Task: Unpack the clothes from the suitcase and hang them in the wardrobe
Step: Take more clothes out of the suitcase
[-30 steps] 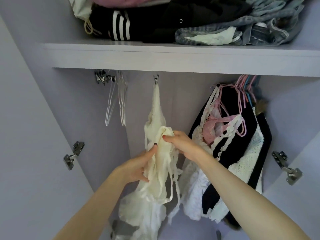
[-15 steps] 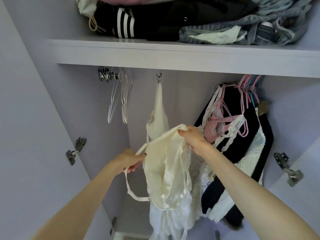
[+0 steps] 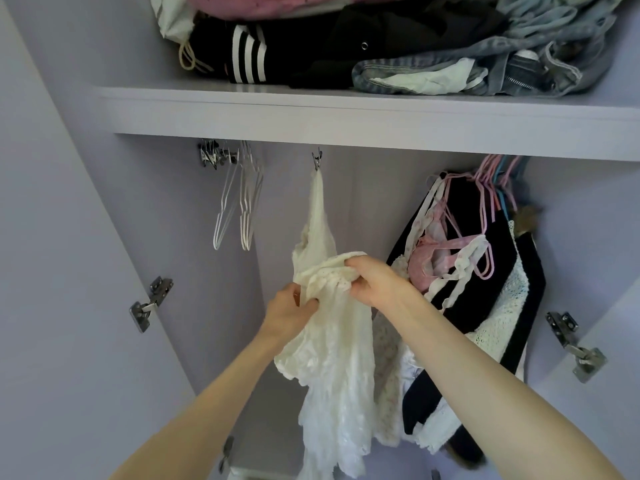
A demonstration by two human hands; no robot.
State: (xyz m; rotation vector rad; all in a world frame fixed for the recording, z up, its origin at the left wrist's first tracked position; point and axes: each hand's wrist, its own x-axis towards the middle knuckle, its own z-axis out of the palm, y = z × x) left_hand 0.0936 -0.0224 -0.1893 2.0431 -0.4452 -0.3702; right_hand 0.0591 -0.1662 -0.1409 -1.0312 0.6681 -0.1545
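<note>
In the middle of the frame, both hands are gripping the cream lace garment (image 3: pixel 332 358): the left hand (image 3: pixel 289 311) is pinching a bunched fold low on its left side, and the right hand (image 3: pixel 375 280), the higher one, is curling over its gathered top edge. The garment is hanging long and upright from a clip (image 3: pixel 317 162) under the shelf (image 3: pixel 346 116), straight above the hands; it is looking thin, crumpled and frilly.

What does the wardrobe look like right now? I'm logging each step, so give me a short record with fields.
garment in hand: cream lace garment, hanging from a clip
left hand: grips the garment's left side
right hand: grips its bunched top edge
spare hangers: white hangers, left of the clip
already hung: black, white and pink clothes, right side
shelf: folded clothes piled on it
</note>
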